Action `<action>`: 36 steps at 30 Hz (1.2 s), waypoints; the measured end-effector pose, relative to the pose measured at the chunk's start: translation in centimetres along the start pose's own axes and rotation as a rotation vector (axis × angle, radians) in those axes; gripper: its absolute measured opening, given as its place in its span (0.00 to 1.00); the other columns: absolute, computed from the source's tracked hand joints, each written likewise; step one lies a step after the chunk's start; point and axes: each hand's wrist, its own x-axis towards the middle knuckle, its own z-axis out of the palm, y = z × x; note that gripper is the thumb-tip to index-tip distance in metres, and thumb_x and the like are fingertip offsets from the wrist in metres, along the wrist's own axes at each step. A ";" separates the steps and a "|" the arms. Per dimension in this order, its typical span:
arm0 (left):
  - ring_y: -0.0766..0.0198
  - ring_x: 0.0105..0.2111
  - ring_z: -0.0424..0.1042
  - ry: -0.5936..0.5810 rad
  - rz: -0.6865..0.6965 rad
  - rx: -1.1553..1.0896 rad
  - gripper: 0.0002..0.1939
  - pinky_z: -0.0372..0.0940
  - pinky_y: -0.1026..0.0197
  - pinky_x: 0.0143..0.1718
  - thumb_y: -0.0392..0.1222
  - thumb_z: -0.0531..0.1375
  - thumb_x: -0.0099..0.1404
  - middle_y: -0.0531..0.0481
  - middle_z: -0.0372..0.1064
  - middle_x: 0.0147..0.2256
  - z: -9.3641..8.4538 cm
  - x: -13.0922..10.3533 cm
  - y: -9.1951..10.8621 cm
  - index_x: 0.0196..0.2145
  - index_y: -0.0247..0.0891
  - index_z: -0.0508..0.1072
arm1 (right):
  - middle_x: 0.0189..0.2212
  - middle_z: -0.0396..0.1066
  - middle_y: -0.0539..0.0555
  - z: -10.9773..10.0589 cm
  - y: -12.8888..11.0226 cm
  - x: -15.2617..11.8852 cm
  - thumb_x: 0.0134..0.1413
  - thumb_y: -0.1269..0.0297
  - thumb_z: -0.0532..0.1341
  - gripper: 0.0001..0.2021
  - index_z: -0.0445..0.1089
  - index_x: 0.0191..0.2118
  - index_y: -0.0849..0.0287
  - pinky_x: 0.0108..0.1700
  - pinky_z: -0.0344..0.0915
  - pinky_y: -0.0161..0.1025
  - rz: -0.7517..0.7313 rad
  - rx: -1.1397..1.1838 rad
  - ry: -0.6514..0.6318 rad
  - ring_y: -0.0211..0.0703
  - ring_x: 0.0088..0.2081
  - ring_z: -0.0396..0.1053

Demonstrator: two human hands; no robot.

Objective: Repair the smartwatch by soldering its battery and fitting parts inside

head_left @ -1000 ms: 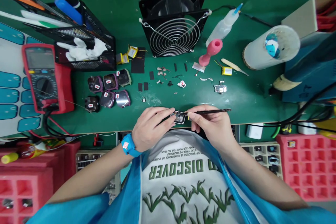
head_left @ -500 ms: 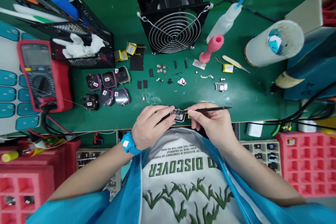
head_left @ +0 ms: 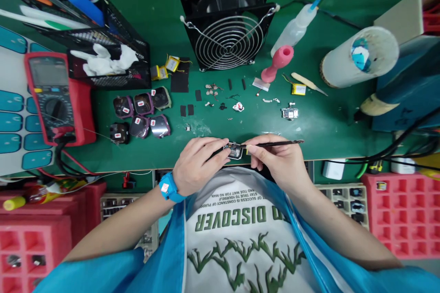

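Note:
At the bench's front edge, my left hand [head_left: 202,159] grips a small opened watch case [head_left: 235,151] by its left side. Its inner parts face up, too small to make out. In my right hand [head_left: 277,158] is a thin black pair of tweezers [head_left: 280,143], held nearly level, with the tip at the case's right side. A bit of yellow shows by my right fingertips; I cannot tell what it is. Beyond my hands lie a small circuit board [head_left: 289,112], a white part with a red mark [head_left: 238,106] and several black pads [head_left: 198,95].
A black fan [head_left: 227,27] stands at the back. Several dark watch housings [head_left: 140,126] and a red multimeter [head_left: 58,100] lie to the left. A pink blower bulb [head_left: 278,62], a squeeze bottle [head_left: 294,29], a yellow battery [head_left: 299,89] and a white cylinder [head_left: 360,57] are to the right.

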 end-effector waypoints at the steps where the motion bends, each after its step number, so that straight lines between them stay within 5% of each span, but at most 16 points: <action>1: 0.53 0.49 0.79 -0.001 0.001 0.005 0.09 0.75 0.51 0.45 0.37 0.65 0.72 0.41 0.81 0.49 0.0 0.0 0.0 0.49 0.35 0.76 | 0.17 0.73 0.47 0.0 0.0 0.0 0.53 0.54 0.73 0.13 0.80 0.35 0.59 0.21 0.67 0.32 0.000 -0.002 0.001 0.34 0.18 0.67; 22: 0.53 0.51 0.78 0.030 0.023 0.063 0.11 0.74 0.53 0.47 0.35 0.64 0.72 0.41 0.80 0.51 0.2 -0.4 0.4 0.51 0.37 0.75 | 0.19 0.75 0.49 0.3 0.4 -0.4 0.57 0.60 0.72 0.06 0.81 0.34 0.58 0.21 0.68 0.30 -0.117 -0.020 0.014 0.34 0.18 0.69; 28: 0.53 0.52 0.78 0.050 0.030 0.052 0.12 0.75 0.51 0.48 0.35 0.63 0.72 0.40 0.80 0.51 0.1 -0.5 0.5 0.52 0.35 0.76 | 0.34 0.82 0.51 0.2 1.1 -1.0 0.60 0.68 0.69 0.04 0.83 0.35 0.53 0.23 0.73 0.31 -0.294 -0.053 0.022 0.33 0.22 0.74; 36: 0.54 0.49 0.79 0.062 0.035 0.056 0.09 0.77 0.52 0.47 0.34 0.62 0.73 0.40 0.81 0.49 -0.1 -0.3 0.4 0.49 0.33 0.77 | 0.32 0.83 0.51 0.0 2.2 -1.1 0.61 0.76 0.66 0.10 0.83 0.38 0.53 0.38 0.80 0.35 -0.560 -0.296 0.016 0.42 0.36 0.82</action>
